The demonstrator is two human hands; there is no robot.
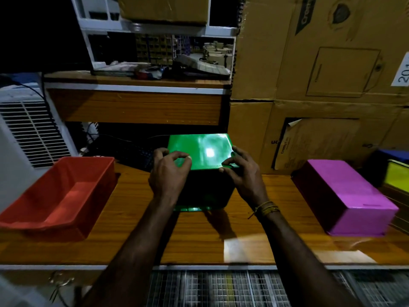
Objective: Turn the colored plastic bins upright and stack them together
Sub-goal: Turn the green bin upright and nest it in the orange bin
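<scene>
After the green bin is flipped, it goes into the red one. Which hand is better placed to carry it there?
Left, probably. The upright red bin sits on the left hand's side of the table, while the right hand is nearer the upside-down purple bin. Both now grip the green bin.

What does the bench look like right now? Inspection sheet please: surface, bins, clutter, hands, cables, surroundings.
Surface: wooden table, glossy, glare patch near front edge.
Job's things: red bin upright at left; green bin upside down, centre; magenta bin upside down at right.
Clutter: yellow and blue bins at far right edge, partly out of view.
Grips: left hand and right hand both hold the green bin's near top edge.
Cables: black cables behind the table, left.
Surroundings: cardboard boxes, shelf unit, white vented appliance.
</scene>
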